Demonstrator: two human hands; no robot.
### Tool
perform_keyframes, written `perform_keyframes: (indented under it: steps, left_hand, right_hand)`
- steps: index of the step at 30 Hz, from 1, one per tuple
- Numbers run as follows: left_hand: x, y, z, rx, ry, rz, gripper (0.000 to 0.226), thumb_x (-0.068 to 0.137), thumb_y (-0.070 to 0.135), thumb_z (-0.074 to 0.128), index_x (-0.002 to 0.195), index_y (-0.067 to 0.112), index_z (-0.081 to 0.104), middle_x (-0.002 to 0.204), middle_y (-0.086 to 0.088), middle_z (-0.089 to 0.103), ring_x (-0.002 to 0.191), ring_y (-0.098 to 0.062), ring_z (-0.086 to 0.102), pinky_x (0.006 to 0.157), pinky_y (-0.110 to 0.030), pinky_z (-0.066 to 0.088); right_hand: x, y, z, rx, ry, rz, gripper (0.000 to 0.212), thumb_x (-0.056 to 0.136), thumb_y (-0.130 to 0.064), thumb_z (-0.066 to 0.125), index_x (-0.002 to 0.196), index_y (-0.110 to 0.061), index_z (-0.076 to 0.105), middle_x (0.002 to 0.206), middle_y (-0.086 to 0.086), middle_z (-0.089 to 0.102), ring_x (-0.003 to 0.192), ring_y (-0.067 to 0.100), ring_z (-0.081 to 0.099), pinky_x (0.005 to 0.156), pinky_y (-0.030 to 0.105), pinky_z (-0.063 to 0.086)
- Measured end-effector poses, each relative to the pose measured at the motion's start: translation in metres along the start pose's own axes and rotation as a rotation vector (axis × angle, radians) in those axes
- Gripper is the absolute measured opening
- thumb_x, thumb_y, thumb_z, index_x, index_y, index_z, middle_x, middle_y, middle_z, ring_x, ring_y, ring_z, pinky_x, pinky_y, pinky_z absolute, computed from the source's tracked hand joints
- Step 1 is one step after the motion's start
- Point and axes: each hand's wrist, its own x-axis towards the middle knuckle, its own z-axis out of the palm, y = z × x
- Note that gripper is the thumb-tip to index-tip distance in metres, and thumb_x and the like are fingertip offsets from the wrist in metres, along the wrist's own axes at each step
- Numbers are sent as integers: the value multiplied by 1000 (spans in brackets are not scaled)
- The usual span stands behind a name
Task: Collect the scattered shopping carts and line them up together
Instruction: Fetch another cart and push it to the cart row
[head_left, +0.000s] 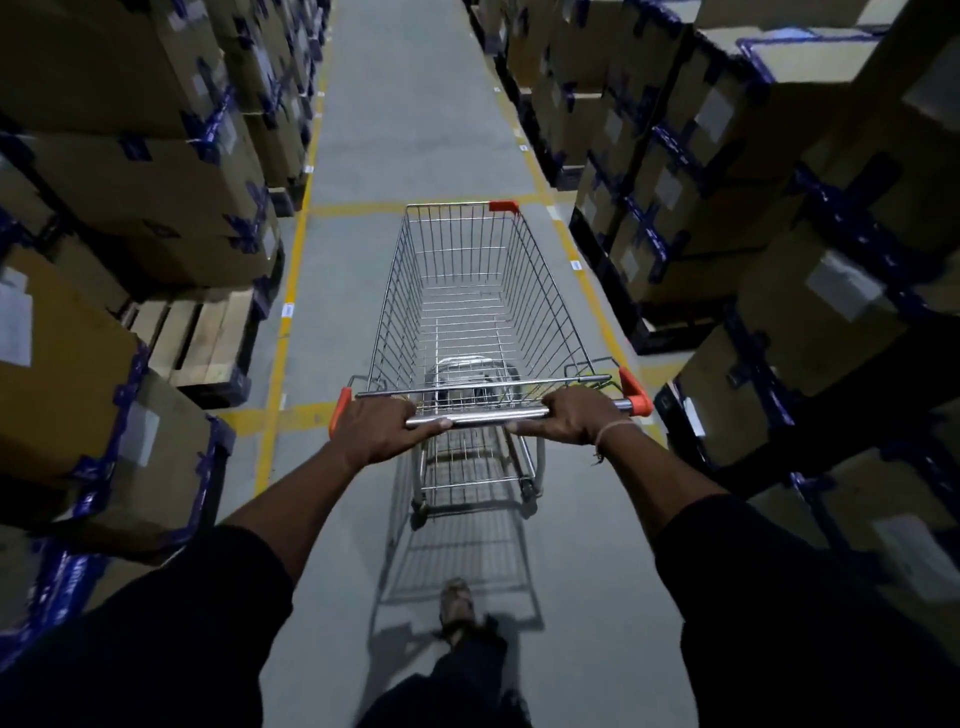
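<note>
One empty wire shopping cart (470, 291) with orange corner caps stands in front of me in a warehouse aisle, pointing away. My left hand (382, 428) grips the left part of its metal handle bar (478, 415). My right hand (574, 415) grips the right part of the same bar. A thin band circles my right wrist. No other cart shows in the head view.
Stacked cardboard boxes with blue tape line the left side (145, 171) and the right side (753, 171). A wooden pallet (202, 338) sits low at the left. Yellow floor lines (283, 322) edge the grey aisle (415, 104). My foot (456, 603) steps forward below the cart.
</note>
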Motion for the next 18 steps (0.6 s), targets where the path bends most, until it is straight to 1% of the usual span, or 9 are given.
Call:
perform_keyframes:
  steps: [1, 2, 4, 7, 9, 12, 14, 17, 18]
  left_hand:
    - [-9, 5, 2, -2, -12, 9, 85, 72, 100, 13, 61, 25, 52, 69, 4, 60, 87, -22, 66, 108, -61, 29]
    - [-17, 10, 4, -2, -18, 19, 88, 70, 101, 13, 62, 24, 55, 69, 4, 62, 87, -22, 66, 107, -60, 30]
    - [-31, 22, 11, 13, -25, 46, 94, 67, 103, 11, 65, 22, 60, 71, 4, 65, 87, -21, 66, 105, -59, 29]
    - [-43, 34, 16, 38, -31, 119, 95, 66, 103, 11, 64, 22, 60, 71, 5, 66, 85, -19, 67, 106, -62, 28]
    - [-46, 36, 16, 55, -36, 189, 96, 67, 103, 11, 63, 20, 59, 69, 5, 64, 82, -18, 65, 106, -62, 29]
    - [-44, 31, 17, 74, -46, 290, 96, 67, 103, 12, 64, 20, 61, 70, 8, 65, 80, -16, 64, 104, -61, 30]
    - [-40, 26, 15, 90, -47, 363, 98, 67, 103, 13, 65, 18, 60, 67, 8, 63, 76, -14, 62, 101, -57, 33]
    - [-36, 22, 12, 117, -47, 456, 100, 66, 104, 12, 68, 16, 61, 66, 8, 63, 75, -14, 61, 97, -52, 34]
    - [-36, 22, 11, 124, -55, 488, 100, 66, 103, 12, 69, 17, 62, 67, 8, 63, 75, -13, 61, 97, -52, 33]
  right_hand:
    - [-14, 3, 3, 16, -26, 34, 98, 66, -101, 41, 84, -9, 70, 80, 10, 70, 79, 28, 66, 81, 39, 54]
    - [-26, 5, 6, 16, -52, 67, 101, 60, -104, 42, 78, -8, 69, 76, 9, 69, 74, 26, 65, 78, 38, 55]
    - [-48, 5, 13, 5, -109, 123, 103, 51, -107, 43, 71, -9, 67, 72, 7, 69, 71, 23, 65, 77, 36, 54]
    - [-73, 2, 19, 15, -193, 205, 88, 52, -104, 51, 57, -16, 58, 60, 2, 66, 67, 20, 67, 81, 37, 56]
    - [-89, -5, 23, 28, -242, 265, 81, 56, -98, 58, 56, -17, 57, 57, 1, 64, 64, 19, 67, 82, 36, 57]
    - [-107, -19, 37, 29, -260, 337, 76, 61, -93, 62, 61, -17, 56, 63, 0, 62, 66, 21, 63, 77, 33, 54]
    - [-119, -29, 48, 46, -233, 390, 73, 64, -91, 63, 65, -18, 56, 71, 0, 62, 75, 24, 63, 76, 33, 49]
    - [-140, -44, 63, 82, -168, 478, 69, 69, -87, 63, 65, -19, 51, 91, 5, 67, 91, 28, 64, 78, 35, 44]
    - [-149, -51, 68, 102, -154, 512, 67, 71, -85, 63, 65, -19, 50, 89, 4, 66, 91, 28, 64, 78, 35, 44]
